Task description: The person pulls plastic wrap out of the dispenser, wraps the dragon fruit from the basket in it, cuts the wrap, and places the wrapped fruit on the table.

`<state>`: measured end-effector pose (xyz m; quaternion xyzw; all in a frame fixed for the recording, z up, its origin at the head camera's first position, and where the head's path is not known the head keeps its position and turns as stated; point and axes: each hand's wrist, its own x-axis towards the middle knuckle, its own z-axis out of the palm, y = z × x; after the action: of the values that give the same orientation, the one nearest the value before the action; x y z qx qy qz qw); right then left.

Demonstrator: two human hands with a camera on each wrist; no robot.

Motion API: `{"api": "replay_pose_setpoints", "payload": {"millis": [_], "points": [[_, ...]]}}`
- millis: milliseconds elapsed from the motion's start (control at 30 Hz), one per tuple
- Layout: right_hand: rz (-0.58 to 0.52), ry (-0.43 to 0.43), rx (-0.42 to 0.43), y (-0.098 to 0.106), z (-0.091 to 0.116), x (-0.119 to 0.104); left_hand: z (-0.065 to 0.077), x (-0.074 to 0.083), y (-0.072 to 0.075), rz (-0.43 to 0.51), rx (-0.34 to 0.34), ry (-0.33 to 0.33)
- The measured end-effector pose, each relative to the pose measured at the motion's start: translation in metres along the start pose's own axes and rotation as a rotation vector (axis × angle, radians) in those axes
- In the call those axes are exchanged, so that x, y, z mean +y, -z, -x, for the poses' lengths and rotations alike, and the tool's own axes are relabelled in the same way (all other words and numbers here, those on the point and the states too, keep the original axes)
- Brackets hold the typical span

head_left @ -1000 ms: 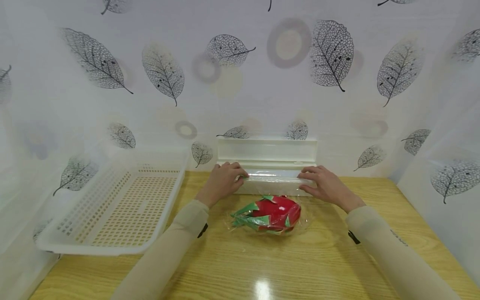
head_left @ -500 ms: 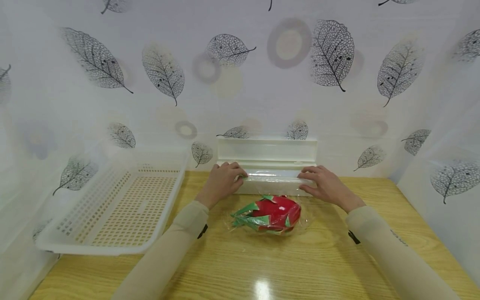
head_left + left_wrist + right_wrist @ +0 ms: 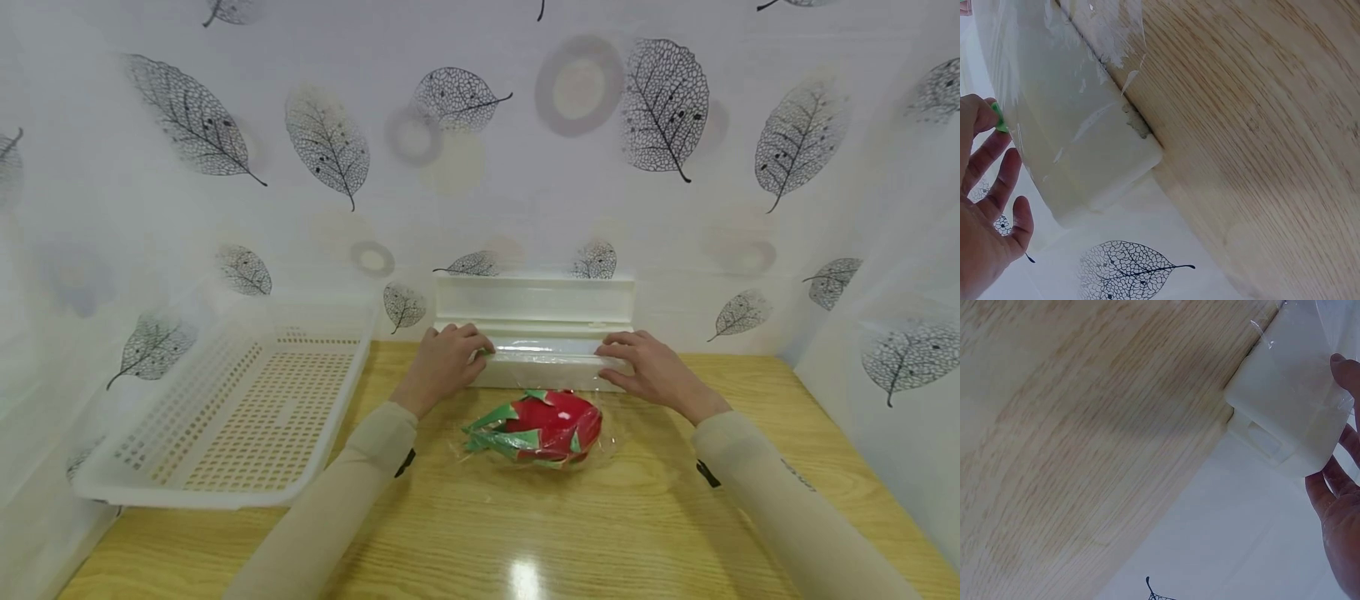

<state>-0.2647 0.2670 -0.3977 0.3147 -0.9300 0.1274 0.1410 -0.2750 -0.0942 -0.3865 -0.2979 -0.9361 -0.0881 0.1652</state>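
Note:
A white cling film dispenser (image 3: 540,375) lies lengthwise at the back of the table, its lid (image 3: 534,300) raised. Clear film (image 3: 1110,31) runs over its front edge toward a red dragon fruit with green scales (image 3: 562,425), wrapped in film on the table. With thumb and forefinger, my left hand (image 3: 446,367) pinches a small green slider (image 3: 1000,117) at the dispenser's left end; its other fingers are loosely bent. My right hand (image 3: 660,375) grips the dispenser's right end, thumb (image 3: 1342,367) on the film-covered front and fingers at the far side.
A white perforated plastic basket (image 3: 318,454) stands to the left on the wooden table (image 3: 570,533). Behind the dispenser hangs a pale sheet with leaf prints (image 3: 495,208), which also closes off both sides. The dragon fruit lies between my forearms.

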Motion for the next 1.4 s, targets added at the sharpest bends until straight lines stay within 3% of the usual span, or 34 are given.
{"api": "replay_pose_setpoints", "payload": {"millis": [400,1400], "points": [[-0.004,0.000,0.001,0.0014,0.0004,-0.0013,-0.0015,0.0008,0.0004,-0.001,-0.027,0.025],[-0.004,-0.001,-0.002,0.0004,0.0006,-0.0007,-0.0007,0.0013,-0.0002,-0.014,-0.022,0.048]]}}
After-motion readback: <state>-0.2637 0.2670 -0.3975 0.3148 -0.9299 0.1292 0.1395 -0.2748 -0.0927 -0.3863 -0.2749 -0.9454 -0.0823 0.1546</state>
